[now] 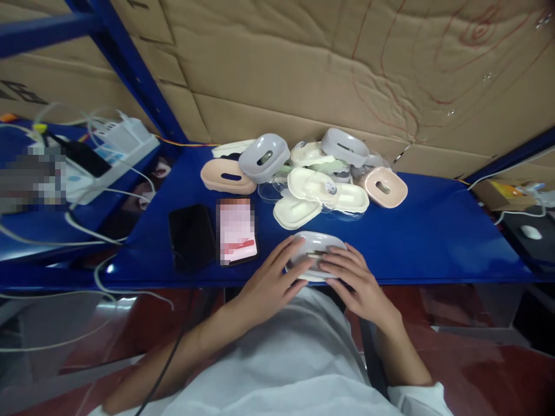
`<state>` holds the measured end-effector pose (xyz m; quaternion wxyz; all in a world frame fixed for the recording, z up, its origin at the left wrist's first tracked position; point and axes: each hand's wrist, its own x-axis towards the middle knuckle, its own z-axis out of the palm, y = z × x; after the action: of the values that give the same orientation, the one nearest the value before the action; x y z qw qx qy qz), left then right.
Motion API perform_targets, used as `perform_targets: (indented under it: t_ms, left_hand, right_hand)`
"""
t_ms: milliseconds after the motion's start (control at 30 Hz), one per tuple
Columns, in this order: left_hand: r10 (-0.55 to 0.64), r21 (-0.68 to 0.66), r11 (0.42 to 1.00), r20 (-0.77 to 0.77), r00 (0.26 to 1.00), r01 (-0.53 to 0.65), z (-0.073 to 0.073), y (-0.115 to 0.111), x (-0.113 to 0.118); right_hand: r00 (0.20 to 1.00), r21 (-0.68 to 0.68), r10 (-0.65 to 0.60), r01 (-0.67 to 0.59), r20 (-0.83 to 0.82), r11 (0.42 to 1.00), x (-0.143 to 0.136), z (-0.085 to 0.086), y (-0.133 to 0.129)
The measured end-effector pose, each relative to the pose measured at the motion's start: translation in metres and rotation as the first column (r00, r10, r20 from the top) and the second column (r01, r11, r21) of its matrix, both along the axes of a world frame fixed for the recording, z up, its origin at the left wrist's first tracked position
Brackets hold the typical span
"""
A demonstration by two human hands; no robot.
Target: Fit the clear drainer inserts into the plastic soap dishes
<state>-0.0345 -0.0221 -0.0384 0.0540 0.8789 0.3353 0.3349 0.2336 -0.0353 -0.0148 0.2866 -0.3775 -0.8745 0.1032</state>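
At the front edge of the blue table, a grey oval soap dish (318,240) with a slot in its middle lies between my hands. My left hand (275,277) grips its left side, fingers over the rim. On the opposite side, my right hand (353,277) has its fingers laid across the rim and the inside. Something pale and narrow shows at the slot; I cannot make out what it is. Just beyond is a heap with cream oval pieces (299,212), more grey dishes (264,159) and peach dishes (385,188), some with clear plastic about them.
A black phone (191,237) and a phone with a lit screen (237,231) lie left of my hands. Farther left are a white power strip (117,167) and loose cables. Cardboard (281,69) lines the back, and blue frame posts (134,75) flank the table (433,231).
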Motion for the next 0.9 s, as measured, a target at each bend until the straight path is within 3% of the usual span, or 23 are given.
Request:
perform_targets:
  t_ms: [333,600,700,833,900]
  left_hand:
    - [0.002,0.160,0.987,-0.045,0.999,0.005,0.005,0.001,-0.004]
    - [-0.007,0.074,0.997,-0.024,1.000,0.008,-0.002,-0.001,-0.006]
    - [-0.022,0.071,0.997,-0.020,1.000,0.023,-0.003,0.000,-0.005]
    - [-0.027,0.052,0.998,-0.019,0.999,0.028,0.000,0.001,-0.005]
    - [-0.034,0.050,0.998,-0.020,0.999,0.035,0.000,0.001,-0.005]
  right_hand:
    - [0.996,0.068,-0.023,0.018,0.087,0.998,-0.006,0.007,-0.007]
    - [0.987,0.090,0.017,-0.031,0.162,0.995,0.001,0.000,-0.005]
    - [0.989,0.141,-0.048,0.028,0.142,0.990,0.010,0.012,0.018]
    - [0.920,0.263,-0.346,0.293,0.184,0.919,0.002,0.038,0.070]
    - [0.863,0.299,-0.425,0.343,0.273,0.890,-0.013,0.046,0.093]
